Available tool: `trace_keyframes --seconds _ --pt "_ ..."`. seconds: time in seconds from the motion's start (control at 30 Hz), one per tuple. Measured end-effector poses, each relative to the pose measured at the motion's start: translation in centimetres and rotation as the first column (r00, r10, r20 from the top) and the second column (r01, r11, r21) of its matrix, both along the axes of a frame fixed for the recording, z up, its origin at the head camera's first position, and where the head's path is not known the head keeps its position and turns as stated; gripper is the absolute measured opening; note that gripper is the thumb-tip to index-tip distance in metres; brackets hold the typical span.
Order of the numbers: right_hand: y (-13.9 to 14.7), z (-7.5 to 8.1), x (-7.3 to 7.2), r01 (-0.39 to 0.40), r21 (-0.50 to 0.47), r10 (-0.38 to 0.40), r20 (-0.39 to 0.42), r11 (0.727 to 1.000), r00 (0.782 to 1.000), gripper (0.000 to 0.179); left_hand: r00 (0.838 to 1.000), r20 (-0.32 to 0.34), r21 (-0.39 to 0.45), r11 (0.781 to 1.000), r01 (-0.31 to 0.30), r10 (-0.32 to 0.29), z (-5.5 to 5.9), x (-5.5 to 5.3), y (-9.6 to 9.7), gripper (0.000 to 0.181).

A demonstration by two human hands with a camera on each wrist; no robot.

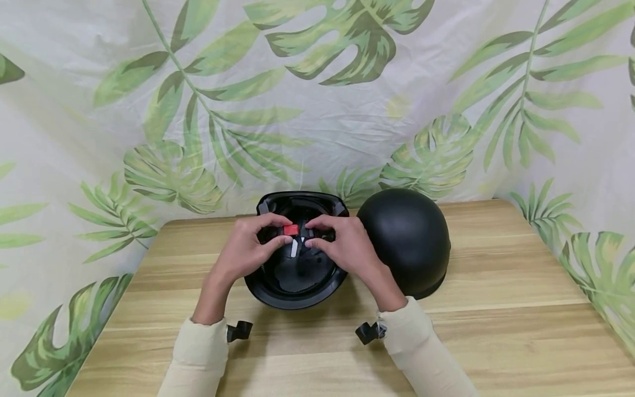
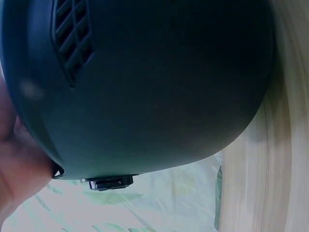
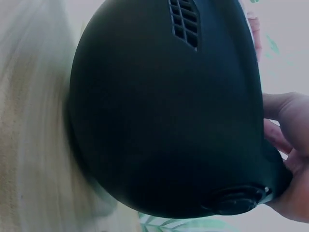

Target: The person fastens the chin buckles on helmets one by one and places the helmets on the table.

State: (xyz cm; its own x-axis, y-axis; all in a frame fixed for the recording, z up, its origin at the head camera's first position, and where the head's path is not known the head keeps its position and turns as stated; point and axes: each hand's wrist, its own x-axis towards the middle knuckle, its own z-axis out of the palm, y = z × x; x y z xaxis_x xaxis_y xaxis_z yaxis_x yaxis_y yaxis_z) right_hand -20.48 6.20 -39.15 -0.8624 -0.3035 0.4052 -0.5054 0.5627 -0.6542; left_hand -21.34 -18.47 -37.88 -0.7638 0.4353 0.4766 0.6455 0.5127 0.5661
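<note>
A black helmet [image 1: 297,289] lies upside down on the wooden table [image 1: 496,331], its inner padding facing up. Over its opening, my left hand [image 1: 248,251] and my right hand [image 1: 344,245] pinch a strap buckle [image 1: 291,230] with a red tab from both sides. A short white strap end hangs below the buckle. In the left wrist view the helmet's dark shell [image 2: 145,87] fills the frame, with my palm [image 2: 19,164] at its lower left. In the right wrist view the shell [image 3: 164,111] does the same, and my fingers [image 3: 289,140] curl over its rim at the right.
A second black helmet [image 1: 404,240] stands dome up just right of the first, close to my right wrist. A leaf-print cloth [image 1: 317,99] hangs behind the table and around its sides. Bare wood lies in front of both helmets.
</note>
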Motion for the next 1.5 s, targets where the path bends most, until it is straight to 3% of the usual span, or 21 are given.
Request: trace_keyframes --seconds 0.1,0.37,0.5,1.0,1.27,1.5 --pt "0.06 0.24 0.02 -0.009 0.01 0.009 -0.007 1.0 1.0 0.032 1.0 0.0 0.005 1.0 0.002 -0.002 0.05 0.0 -0.06 0.024" --pt "0.78 0.71 0.06 -0.078 -0.065 0.085 0.114 0.995 0.99 0.034 1.0 0.01 -0.013 1.0 -0.016 0.016 0.06 0.16 -0.23 0.027" --pt "0.72 0.78 0.1 -0.085 -0.069 0.094 0.134 0.994 0.987 0.033 1.0 0.012 -0.004 1.0 -0.009 0.009 0.02 0.23 -0.27 0.028" --pt "0.26 0.31 0.14 -0.061 -0.044 0.058 -0.059 0.997 0.997 0.029 0.999 -0.015 -0.004 1.0 0.031 -0.031 0.52 0.26 -0.11 0.029" --pt "0.32 0.28 0.06 -0.101 -0.079 0.101 0.002 0.992 0.995 0.028 0.999 0.014 -0.008 0.999 0.053 -0.052 0.5 0.24 -0.66 0.033" --pt "0.38 0.3 0.13 -0.085 -0.118 0.088 0.017 0.989 0.996 0.027 1.0 0.011 0.013 1.0 0.007 -0.007 0.48 0.2 -0.41 0.035"
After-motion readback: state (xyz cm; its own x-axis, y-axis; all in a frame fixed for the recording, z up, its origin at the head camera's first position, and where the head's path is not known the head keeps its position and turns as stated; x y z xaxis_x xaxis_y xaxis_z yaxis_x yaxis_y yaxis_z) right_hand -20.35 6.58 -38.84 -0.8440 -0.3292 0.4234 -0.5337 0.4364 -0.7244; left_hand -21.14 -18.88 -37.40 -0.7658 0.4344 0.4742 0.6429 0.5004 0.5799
